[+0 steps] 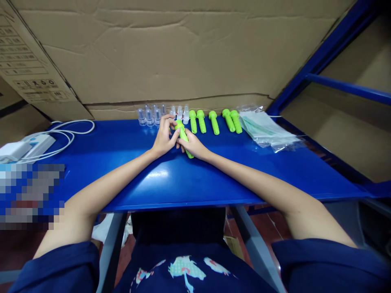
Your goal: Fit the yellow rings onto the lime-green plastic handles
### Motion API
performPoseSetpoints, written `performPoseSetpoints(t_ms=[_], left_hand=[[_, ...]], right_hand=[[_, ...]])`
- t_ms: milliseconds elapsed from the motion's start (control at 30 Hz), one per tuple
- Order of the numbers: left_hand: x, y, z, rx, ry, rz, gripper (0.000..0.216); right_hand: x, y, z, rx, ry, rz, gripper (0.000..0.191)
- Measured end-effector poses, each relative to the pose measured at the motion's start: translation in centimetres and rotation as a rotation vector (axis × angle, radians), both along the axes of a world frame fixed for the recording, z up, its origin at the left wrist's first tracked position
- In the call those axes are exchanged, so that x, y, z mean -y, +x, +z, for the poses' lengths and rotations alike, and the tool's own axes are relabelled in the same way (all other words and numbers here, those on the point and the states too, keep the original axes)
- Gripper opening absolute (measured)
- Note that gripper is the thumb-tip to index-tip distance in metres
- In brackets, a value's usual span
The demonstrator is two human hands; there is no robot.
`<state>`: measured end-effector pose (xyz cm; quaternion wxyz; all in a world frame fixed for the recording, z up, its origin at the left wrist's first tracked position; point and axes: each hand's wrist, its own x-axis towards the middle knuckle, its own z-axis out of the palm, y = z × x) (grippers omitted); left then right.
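Note:
A lime-green flashlight-shaped tube (pixel 183 134) with a wider head is held tilted above the blue table. My right hand (pixel 194 144) is closed round its body. At its head, my left hand (pixel 165 136) has curled fingers and the thumb against the side. Just behind my hands stand small clear caps with white bases (pixel 186 114), partly hidden by my left fingers. Several clear plastic domes (pixel 149 117) stand to their left. More green flashlight-shaped tubes (pixel 214 123) lie in a row to the right, heads toward the back.
Clear plastic bags with pale green-white contents (pixel 264 129) lie at the right back. A white power strip (pixel 39 145) with looped cable sits at the far left. Cardboard (pixel 171 57) walls the back of the blue table (pixel 183 187). A blue metal frame (pixel 345 87) rises on the right.

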<state>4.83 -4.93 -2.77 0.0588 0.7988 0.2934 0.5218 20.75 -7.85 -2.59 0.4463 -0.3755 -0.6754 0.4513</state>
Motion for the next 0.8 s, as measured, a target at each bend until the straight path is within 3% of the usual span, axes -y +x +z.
performPoseSetpoints(t_ms=[800], left_hand=[[-0.08,-0.08,0.01,-0.017,-0.036,-0.008,0.039]], right_hand=[[-0.08,0.11,-0.04,-0.010,-0.013,0.018,0.024]])
